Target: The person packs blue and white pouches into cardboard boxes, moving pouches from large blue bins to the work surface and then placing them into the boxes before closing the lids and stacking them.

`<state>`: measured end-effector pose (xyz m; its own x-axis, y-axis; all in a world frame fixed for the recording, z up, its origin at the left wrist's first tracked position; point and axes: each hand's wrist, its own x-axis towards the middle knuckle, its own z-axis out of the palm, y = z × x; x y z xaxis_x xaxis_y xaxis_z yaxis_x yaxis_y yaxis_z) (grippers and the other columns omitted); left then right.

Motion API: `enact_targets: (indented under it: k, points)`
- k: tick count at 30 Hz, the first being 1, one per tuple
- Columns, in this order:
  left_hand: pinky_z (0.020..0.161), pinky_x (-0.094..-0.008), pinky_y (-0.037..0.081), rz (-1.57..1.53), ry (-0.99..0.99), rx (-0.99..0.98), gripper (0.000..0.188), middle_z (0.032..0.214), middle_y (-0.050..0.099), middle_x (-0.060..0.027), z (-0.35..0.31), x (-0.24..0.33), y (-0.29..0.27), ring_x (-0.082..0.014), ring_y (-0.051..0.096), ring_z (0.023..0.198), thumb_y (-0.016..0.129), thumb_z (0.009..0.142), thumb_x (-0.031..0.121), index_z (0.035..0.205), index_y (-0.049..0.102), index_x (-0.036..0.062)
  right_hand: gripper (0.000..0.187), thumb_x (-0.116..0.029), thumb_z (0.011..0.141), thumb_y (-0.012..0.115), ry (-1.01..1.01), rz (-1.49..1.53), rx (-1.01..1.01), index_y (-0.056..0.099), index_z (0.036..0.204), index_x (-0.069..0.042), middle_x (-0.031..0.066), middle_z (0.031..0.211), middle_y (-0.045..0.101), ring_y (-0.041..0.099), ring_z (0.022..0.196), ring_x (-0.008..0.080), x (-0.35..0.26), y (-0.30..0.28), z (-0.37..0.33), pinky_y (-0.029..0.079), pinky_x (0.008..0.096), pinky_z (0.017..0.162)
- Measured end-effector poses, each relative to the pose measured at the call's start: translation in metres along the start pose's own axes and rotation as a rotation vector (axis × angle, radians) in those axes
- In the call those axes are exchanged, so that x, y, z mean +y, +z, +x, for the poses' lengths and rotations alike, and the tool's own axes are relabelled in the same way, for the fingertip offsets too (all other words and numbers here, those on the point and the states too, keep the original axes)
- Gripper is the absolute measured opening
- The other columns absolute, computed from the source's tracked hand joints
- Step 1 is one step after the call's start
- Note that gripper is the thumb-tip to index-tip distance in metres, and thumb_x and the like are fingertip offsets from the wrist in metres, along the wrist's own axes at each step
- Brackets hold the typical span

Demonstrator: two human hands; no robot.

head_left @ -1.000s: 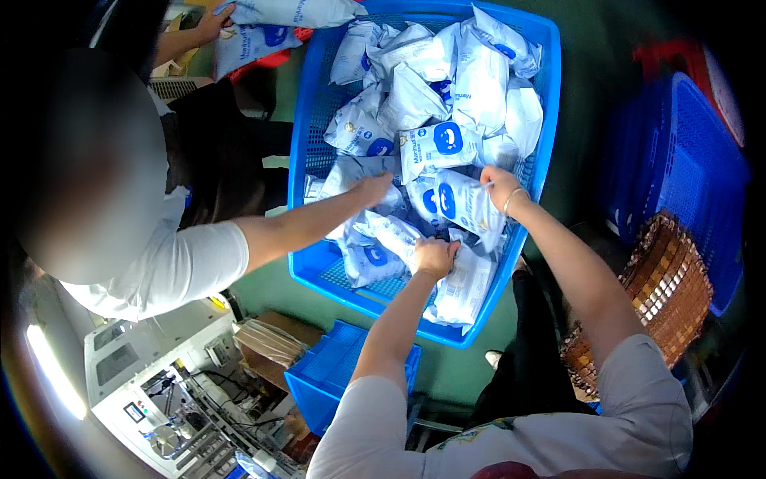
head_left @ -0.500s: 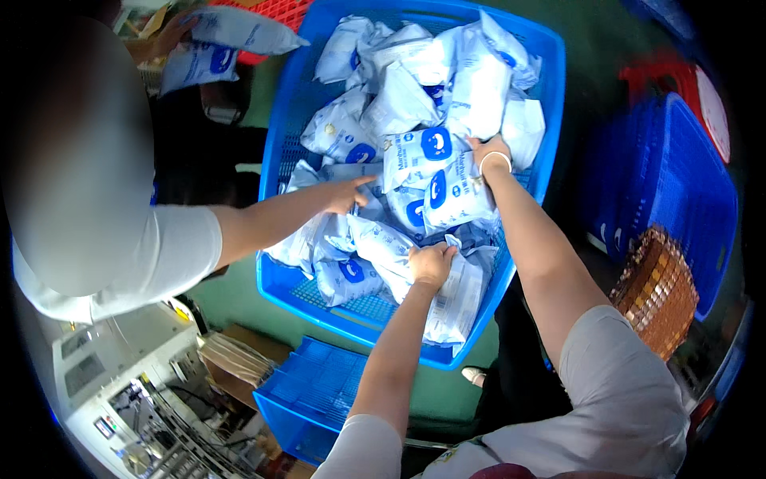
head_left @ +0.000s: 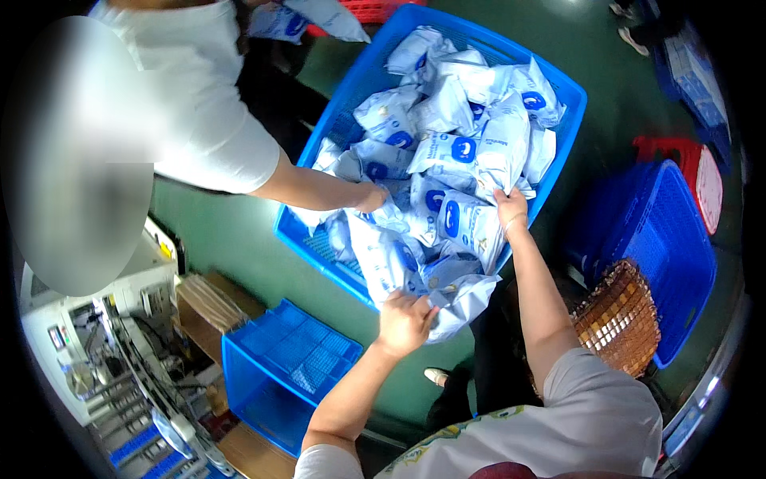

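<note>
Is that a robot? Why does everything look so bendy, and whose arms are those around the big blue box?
No robot here, just people! A wide camera sits on somebody's head and looks down, so straight edges seem to curve. The two arms coming up from the bottom are that person's own.

The big box is a blue crate full of white bags with blue marks. The left hand grips a bag at the crate's near edge. The right hand is on bags at the right side; which one it grips is hard to tell.

The hand reaching in from the left belongs to another person. Below it, on the left, is a machine.
</note>
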<state>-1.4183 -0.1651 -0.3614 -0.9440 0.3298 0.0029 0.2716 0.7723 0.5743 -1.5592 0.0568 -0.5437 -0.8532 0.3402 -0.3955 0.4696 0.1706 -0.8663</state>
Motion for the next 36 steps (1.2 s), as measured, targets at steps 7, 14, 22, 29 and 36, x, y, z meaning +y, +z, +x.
enact_targets:
  k: [7,14,22,29,36]
  points:
    - [0.057,-0.0348,0.043,-0.356,-0.562,0.433,0.007,0.063,0.056,-0.0092,-0.175,0.088,-0.117,-0.0252,0.055,0.06,0.059,0.079,0.01,0.077,0.061,0.0044,0.03,0.001,0.077,0.057,-0.104,0.158,-0.317,0.055,0.107,0.005,0.0089,0.095,0.061,0.057,0.081,0.0158,-0.099,-0.044,-0.168,0.046,0.0274,0.073]
    - [0.058,-0.0299,0.043,-0.467,-1.001,1.143,0.021,0.067,0.058,-0.0085,-0.43,0.167,-0.134,-0.0132,0.053,0.064,0.056,0.085,0.02,0.077,0.058,0.0008,0.025,-0.003,0.08,0.05,-0.58,-0.378,-0.965,0.055,0.103,0.007,0.0111,0.096,0.062,0.055,0.087,0.0183,-0.145,-0.055,-0.338,0.042,0.0298,0.081]
    - [0.049,-0.0271,0.037,-0.195,-1.28,2.149,0.024,0.058,0.052,0.001,-0.798,0.246,-0.125,-0.008,0.045,0.055,0.061,0.08,0.021,0.065,0.056,0.0033,0.023,-0.007,0.073,0.055,-0.824,-0.669,-1.757,0.062,0.094,0.002,0.0047,0.087,0.063,0.055,0.079,0.0114,-0.113,0.068,-0.7,0.043,0.0261,0.069]
    - [0.066,-0.032,0.04,0.527,-1.53,2.485,0.025,0.079,0.054,-0.0055,-1.152,0.395,-0.128,-0.0143,0.046,0.072,0.057,0.084,0.026,0.081,0.053,0.0018,0.022,-0.017,0.081,0.056,-1.032,-0.275,-2.476,0.059,0.098,-0.003,0.0108,0.084,0.062,0.056,0.077,0.0177,-0.057,0.072,-1.167,0.044,0.0321,0.071]
    - [0.093,-0.0495,0.032,0.795,-2.738,1.581,0.055,0.118,0.048,-0.0166,-1.189,0.466,0.014,-0.0348,0.04,0.114,0.057,0.076,0.043,0.118,0.047,0.0082,0.02,-0.014,0.078,0.054,-1.385,0.191,-2.772,0.054,0.097,-0.006,0.0173,0.091,0.058,0.055,0.087,0.036,0.021,-0.011,-1.235,0.045,0.0412,0.074]
